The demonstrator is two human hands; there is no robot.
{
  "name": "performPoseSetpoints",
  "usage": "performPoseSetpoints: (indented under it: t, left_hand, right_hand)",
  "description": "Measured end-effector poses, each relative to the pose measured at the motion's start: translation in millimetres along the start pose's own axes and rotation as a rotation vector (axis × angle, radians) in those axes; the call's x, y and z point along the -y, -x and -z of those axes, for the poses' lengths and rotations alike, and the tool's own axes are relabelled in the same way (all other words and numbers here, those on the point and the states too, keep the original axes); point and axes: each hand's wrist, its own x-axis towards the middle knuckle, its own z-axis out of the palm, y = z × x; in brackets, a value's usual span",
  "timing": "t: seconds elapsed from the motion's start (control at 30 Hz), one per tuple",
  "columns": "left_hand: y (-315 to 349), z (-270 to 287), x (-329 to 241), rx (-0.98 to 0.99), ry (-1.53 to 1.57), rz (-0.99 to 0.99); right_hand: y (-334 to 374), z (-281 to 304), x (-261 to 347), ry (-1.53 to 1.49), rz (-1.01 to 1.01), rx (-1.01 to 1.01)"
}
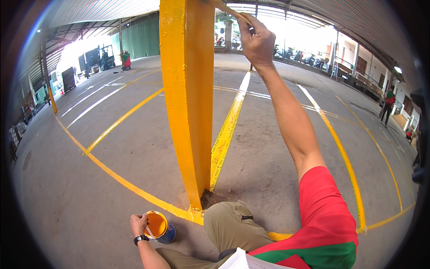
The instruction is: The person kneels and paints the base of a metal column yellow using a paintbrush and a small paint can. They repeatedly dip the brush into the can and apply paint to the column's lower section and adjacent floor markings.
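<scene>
My right hand [258, 44] is raised high and closed round the wooden handle of a paintbrush [233, 13]. The brush's far end reaches the upper part of a yellow-painted post [175, 89], where its tip is cut off by the picture's top edge. Low on the left, my left hand [139, 224] grips the rim or handle of a blue paint can [168, 235]; which of the two I cannot tell. Orange-yellow paint [156, 223] shows inside the can. A pale strip [149, 231] runs from my fingers across its opening.
Yellow lines [130, 193] cross the grey concrete floor [121, 148], and one meets the post's foot. My bent knee [228, 224] is close to the post. Farther off are a person [388, 105] at right, a forklift [106, 58] at far left and parked motorbikes [304, 57].
</scene>
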Motion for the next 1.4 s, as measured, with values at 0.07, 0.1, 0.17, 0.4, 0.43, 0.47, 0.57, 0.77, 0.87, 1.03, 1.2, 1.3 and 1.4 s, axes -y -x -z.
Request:
performPoseSetpoints:
  t: [0.07,0.1,0.17,0.4,0.43,0.47,0.57,0.77,0.87,1.03,1.2,1.3,1.4]
  left_hand:
    - [0.9,0.9,-1.1,0.009,-0.018,0.005]
    - [1.5,1.4,-1.7,0.01,-0.022,0.005]
    - [2.8,1.9,-2.9,0.004,-0.016,0.007]
    - [2.9,2.2,-0.5,0.017,-0.013,0.035]
    - [2.3,2.3,0.3,0.027,-0.008,0.053]
    - [1.7,2.6,1.1,0.032,-0.001,0.037]
    - [1.1,2.9,2.2,0.037,0.008,0.025]
    - [4.8,4.7,0.5,0.021,-0.016,0.015]
    - [5.2,5.7,-1.9,0.039,0.004,0.008]
    - [4.1,4.6,-0.9,0.02,-0.039,0.018]
    - [-0.3,1.8,6.2,0.031,-0.014,0.0]
    - [-2.7,1.1,7.1,0.043,0.003,0.017]
    - [-1.4,1.8,4.8,0.053,0.02,0.025]
  right_hand:
    - [-1.2,-1.9,0.4,-0.011,0.031,-0.015]
    - [-1.8,-3.4,0.8,-0.009,0.043,-0.018]
    - [-2.8,-4.8,1.7,0.016,0.062,-0.015]
    - [-3.2,6.6,3.3,0.022,0.005,0.007]
    - [-3.9,6.9,3.3,0.027,0.008,0.002]
    - [-4.6,7.7,3.2,0.041,0.04,0.02]
    - [-7.3,9.3,3.5,0.094,0.132,0.038]
    - [-5.2,29.7,10.2,0.285,0.553,0.214]
    - [-4.7,35.4,15.9,0.436,0.712,0.33]
    - [-11.0,21.8,26.2,0.501,0.795,0.36]
    - [-13.2,5.3,35.1,0.516,0.879,0.379]
    - [-12.0,-1.7,39.2,0.517,0.913,0.401]
    - [-11.2,-7.2,42.4,0.524,0.943,0.404]
